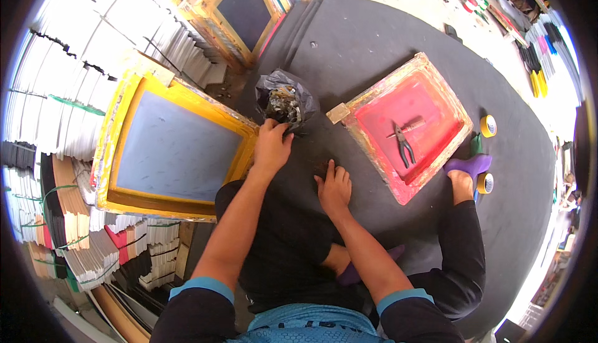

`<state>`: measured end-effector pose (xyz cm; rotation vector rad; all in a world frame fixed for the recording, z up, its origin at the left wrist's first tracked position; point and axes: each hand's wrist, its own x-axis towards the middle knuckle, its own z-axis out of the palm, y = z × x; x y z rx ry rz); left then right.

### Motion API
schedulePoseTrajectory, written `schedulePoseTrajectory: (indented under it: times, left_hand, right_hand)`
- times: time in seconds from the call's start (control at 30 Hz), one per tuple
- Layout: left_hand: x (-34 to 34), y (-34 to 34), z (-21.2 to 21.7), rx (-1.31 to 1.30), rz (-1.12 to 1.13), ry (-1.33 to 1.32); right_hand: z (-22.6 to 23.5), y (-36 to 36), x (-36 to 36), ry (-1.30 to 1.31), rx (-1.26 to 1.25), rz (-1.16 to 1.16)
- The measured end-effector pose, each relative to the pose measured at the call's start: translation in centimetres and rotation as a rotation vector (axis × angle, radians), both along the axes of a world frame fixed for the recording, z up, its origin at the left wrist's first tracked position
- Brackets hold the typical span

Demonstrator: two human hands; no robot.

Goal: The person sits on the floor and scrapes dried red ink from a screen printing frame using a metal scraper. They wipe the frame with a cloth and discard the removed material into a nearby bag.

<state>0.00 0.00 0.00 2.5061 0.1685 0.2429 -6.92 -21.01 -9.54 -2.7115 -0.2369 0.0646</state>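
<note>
Two hands at work on a black mat (374, 50) spread on the floor. Left hand (271, 144), fingers curled, grips the rim of a black plastic bag (285, 97) of scraps lying between a yellow-framed screen (171, 150) and a red-framed screen (408, 125). Right hand (334, 187) lies flat, fingers spread, just below the bag. Pliers (405, 147) rest inside the red-framed screen.

The left hand (272, 145) touches the bag (285, 101), which lies between two frames: one frame (171, 150) to its left, another frame (408, 125) to its right with pliers (405, 148) on it. The right hand (334, 187) rests on the mat (374, 44) below the bag. Two tape rolls (488, 126) lie right of the second frame.
</note>
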Motion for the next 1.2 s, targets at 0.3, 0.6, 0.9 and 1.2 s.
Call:
schedulePoseTrajectory:
  times: [0.3,0.6,0.9,1.2]
  left_hand:
    - [-0.4,0.4,-2.2,-0.089,0.067,-0.030]
    - [-0.1,-0.6,-1.9,-0.064,0.015,-0.095]
    - [-1.3,0.2,-0.2,-0.066,-0.034,-0.152]
    - [-1.8,0.9,0.4,-0.026,-0.103,-0.226]
  right_hand:
    - [3.0,2.6,1.6,-0.017,0.093,-0.007]
    - [-0.8,2.3,2.2,-0.162,0.117,0.066]
    - [-0.2,0.6,4.8,0.169,0.405,-0.127]
    - [5.6,-0.7,6.1,0.680,1.122,-0.438]
